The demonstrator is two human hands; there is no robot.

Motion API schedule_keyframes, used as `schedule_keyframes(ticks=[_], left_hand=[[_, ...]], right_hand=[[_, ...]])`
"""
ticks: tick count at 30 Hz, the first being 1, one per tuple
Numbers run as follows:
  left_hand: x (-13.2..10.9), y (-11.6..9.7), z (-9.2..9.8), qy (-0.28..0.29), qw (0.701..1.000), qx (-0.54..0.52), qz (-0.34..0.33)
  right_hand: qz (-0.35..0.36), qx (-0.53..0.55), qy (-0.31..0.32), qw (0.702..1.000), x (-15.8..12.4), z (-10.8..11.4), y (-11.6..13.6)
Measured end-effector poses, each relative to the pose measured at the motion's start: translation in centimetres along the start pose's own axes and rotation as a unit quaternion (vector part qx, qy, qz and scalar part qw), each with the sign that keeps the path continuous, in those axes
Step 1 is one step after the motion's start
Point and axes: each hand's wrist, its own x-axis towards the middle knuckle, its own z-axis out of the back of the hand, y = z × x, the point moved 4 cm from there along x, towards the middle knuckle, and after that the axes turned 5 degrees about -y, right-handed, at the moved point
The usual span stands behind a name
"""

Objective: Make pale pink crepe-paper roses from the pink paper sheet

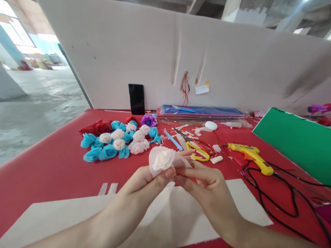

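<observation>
A pale pink paper rose (163,159) is pinched at its base by my left hand (144,189), thumb in front. My right hand (204,186) is closed on the loose end of the same rose's paper strip (182,161), its thumb close to the left thumb. The rose faces up and toward the camera, with an outer petal standing round its centre. Below both hands lies a large sheet of pale paper (178,213). Finished-looking blue paper roses (108,151) and pink paper roses (138,146) sit in a cluster at the left.
Scissors with red and yellow handles (198,151), a blue pen-like stick (173,139) and paper scraps lie beyond my hands. To the right are a yellow glue gun (250,156), its black cable (274,212) and a green board (297,144). A phone (137,99) leans on the white partition (116,51).
</observation>
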Motion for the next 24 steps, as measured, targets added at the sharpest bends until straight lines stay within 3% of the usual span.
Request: schedule_keyframes(ticks=[4, 8, 15, 19, 24], left_hand=[[0.0, 0.0, 0.0, -0.007, 0.999, -0.026, 0.032], [0.1, 0.1, 0.8, -0.069, 0.995, 0.0, 0.07], [0.1, 0.0, 1.0, -0.081, 0.993, -0.019, 0.083], [-0.2, 0.4, 0.8, -0.031, 0.997, -0.017, 0.068], [-0.5, 0.4, 0.5, -0.001, 0.998, -0.02, 0.063]], right_hand=[[0.017, 0.008, -0.068, 0.998, -0.1, 0.4, 0.0], [0.0, 0.064, -0.12, 0.991, -0.1, 1.1, -0.4], [-0.018, 0.042, 0.026, 0.999, 0.2, 0.6, -0.2], [-0.061, 0.053, 0.101, 0.992, -0.4, -0.2, 0.0], [-0.066, 0.07, 0.097, 0.991, -0.8, -0.4, 0.2]])
